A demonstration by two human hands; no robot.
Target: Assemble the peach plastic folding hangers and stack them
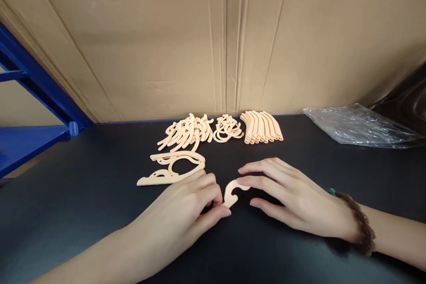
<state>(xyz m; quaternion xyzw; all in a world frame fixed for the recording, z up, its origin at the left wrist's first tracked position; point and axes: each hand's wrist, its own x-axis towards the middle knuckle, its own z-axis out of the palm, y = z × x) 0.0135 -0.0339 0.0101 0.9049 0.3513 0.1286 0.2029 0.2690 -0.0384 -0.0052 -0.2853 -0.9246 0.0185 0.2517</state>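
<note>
Between the thumb and fingers of my left hand (199,206) is the lower end of a small cream plastic hanger hook (229,193). Its curved end points to the right, towards my right hand (282,195). The fingers of that hand are spread, and a fingertip lies over or against the curve; whether it presses on it I cannot tell. Just beyond my left hand lies a cream folding hanger (166,180), its two arms folded to the left. My left fingers hide part of its near edge.
At the back of the black table (83,213) lie a loose pile of curved cream arms (186,133), a smaller heap of cream hooks (228,128) and a neat row of hollow cream arms (261,128). Clear plastic bags (359,126) lie at right. Cardboard (149,44) stands behind; a blue frame (43,71) is left.
</note>
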